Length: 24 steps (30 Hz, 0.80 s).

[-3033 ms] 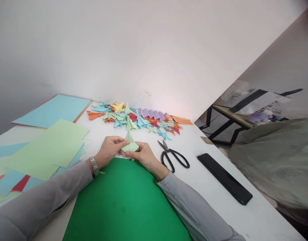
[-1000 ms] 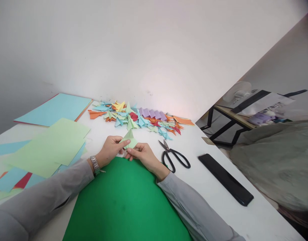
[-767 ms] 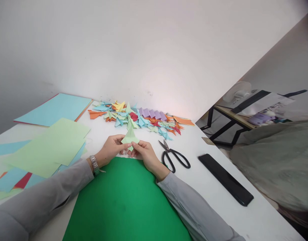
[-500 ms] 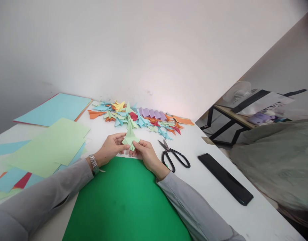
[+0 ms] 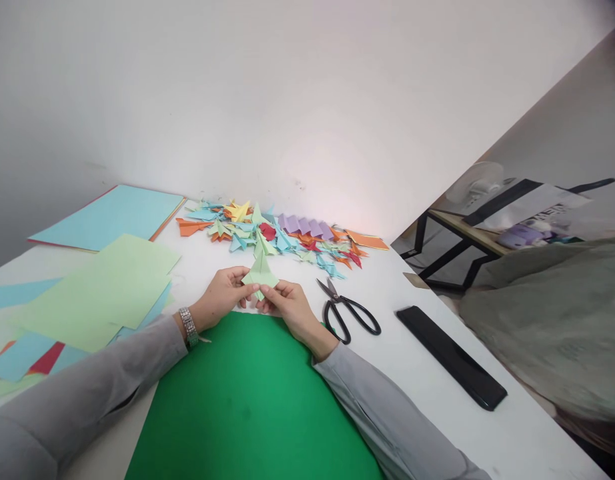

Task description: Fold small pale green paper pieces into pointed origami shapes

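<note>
1. Far L on counter (image 5: pixel 372 287): lt-green paper sheet (image 5: pixel 97 290), flat over blue ones; well apart from L fingers.
2. L hand (image 5: pixel 218 297): thumb + fingers pinching near edge of folded lt-green paper, L of its centerline.
3. Folded lt-green paper (image 5: pixel 260 271): btwn the hands, just past far edge of green mat (image 5: pixel 247 393). Long axis runs away from person, pointed tip out, broad end at fingers. Neither hand clearly nearer; both touch it.
4. Folded-paper pile (image 5: pixel 267 232): beyond the tip; can't tell if touching.
5. R hand (image 5: pixel 295 308): thumb + fingers pinching same edge, R of centerline; thumbs approx. meet.
6. Scissors (image 5: pixel 336 299): R of R wrist, blades slightly apart, pts away from person.
7. Black case (image 5: pixel 451 357): farther R, on counter, slanted.
</note>
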Each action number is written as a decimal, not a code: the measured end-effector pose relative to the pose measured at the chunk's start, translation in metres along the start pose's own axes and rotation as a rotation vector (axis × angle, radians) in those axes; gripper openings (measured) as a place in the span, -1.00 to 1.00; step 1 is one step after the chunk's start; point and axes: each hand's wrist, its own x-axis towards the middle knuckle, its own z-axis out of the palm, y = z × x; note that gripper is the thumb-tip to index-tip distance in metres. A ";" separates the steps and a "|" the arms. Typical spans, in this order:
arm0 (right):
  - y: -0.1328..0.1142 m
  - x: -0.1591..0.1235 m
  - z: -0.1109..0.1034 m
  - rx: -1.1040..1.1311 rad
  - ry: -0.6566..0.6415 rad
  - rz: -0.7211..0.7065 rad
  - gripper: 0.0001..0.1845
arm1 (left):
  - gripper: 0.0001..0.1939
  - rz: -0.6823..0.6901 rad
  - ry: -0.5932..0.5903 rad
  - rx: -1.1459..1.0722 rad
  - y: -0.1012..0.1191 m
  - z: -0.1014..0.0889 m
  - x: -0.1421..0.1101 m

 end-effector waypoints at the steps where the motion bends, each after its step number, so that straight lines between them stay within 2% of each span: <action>1: -0.001 -0.001 0.000 -0.004 -0.001 0.005 -0.58 | -0.71 -0.005 0.005 0.002 0.000 0.000 0.000; 9: -0.003 -0.004 0.002 -0.109 -0.073 -0.063 -0.67 | -0.71 -0.036 0.053 0.004 0.006 0.004 -0.001; 17: -0.005 -0.004 0.000 -0.031 -0.118 0.006 -0.70 | -0.75 -0.011 0.048 0.000 0.005 0.003 -0.001; 21: -0.002 -0.002 -0.002 -0.027 -0.131 -0.011 -0.69 | -0.74 -0.005 -0.011 -0.009 0.005 0.003 -0.002; 24: 0.000 -0.002 -0.002 -0.018 -0.124 -0.021 -0.67 | -0.72 -0.015 0.015 -0.006 0.005 0.003 -0.001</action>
